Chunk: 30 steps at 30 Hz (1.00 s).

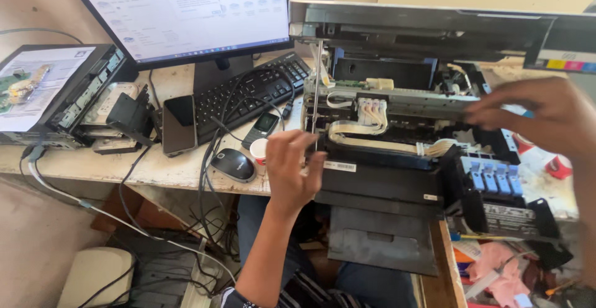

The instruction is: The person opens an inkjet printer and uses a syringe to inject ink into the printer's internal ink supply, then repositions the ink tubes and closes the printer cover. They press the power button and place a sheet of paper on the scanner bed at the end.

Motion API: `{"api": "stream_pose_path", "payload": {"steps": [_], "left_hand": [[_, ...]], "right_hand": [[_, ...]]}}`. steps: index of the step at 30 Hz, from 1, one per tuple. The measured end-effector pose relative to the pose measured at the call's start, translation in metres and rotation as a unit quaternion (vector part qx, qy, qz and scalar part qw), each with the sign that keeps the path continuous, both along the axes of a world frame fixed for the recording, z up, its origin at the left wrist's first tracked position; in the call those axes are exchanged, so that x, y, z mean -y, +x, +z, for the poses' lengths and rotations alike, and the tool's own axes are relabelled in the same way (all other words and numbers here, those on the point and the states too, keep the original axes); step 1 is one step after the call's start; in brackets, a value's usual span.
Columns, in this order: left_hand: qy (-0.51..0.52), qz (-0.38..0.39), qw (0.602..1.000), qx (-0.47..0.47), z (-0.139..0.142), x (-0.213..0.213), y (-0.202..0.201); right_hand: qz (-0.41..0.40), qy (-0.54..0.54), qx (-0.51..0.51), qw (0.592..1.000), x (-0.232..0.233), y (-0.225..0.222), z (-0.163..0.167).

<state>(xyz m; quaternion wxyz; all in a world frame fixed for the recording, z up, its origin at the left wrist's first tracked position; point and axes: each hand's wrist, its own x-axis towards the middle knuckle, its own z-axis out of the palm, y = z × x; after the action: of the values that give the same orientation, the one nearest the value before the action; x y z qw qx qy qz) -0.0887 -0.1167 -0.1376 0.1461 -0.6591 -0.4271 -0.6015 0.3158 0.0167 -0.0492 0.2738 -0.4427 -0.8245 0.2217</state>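
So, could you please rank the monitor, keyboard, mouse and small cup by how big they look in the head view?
Largest to smallest:
1. Monitor
2. Keyboard
3. Mouse
4. Small cup
The mouse lies slightly nearer the camera, but the cup still looks smaller.

The person is showing 2 bare hands, the left hand (290, 170) and the right hand (539, 117), wearing no gloves, rings or watch. The left forearm is showing bare up to a dark sleeve with pale stripes at the elbow. Blue trousers are covering the legs below.
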Motion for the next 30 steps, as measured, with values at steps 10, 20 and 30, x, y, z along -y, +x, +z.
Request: {"api": "stream_pose_path", "payload": {"steps": [10, 20, 30], "left_hand": [[-0.047, -0.077, 0.993, 0.075, -0.048, -0.022, -0.015], [-0.154, -0.121, 0.966, 0.172, -0.033, -0.028, -0.016], [-0.227, -0.065, 0.952, 0.194, -0.045, -0.038, -0.021]], "right_hand": [[-0.161, 0.036, -0.257, 0.952, 0.095, 0.08, -0.145], [-0.155, 0.119, -0.238, 0.951, 0.1, 0.072, -0.15], [-0.121, 0.023, -0.224, 0.967, 0.096, 0.064, -0.149]]}}
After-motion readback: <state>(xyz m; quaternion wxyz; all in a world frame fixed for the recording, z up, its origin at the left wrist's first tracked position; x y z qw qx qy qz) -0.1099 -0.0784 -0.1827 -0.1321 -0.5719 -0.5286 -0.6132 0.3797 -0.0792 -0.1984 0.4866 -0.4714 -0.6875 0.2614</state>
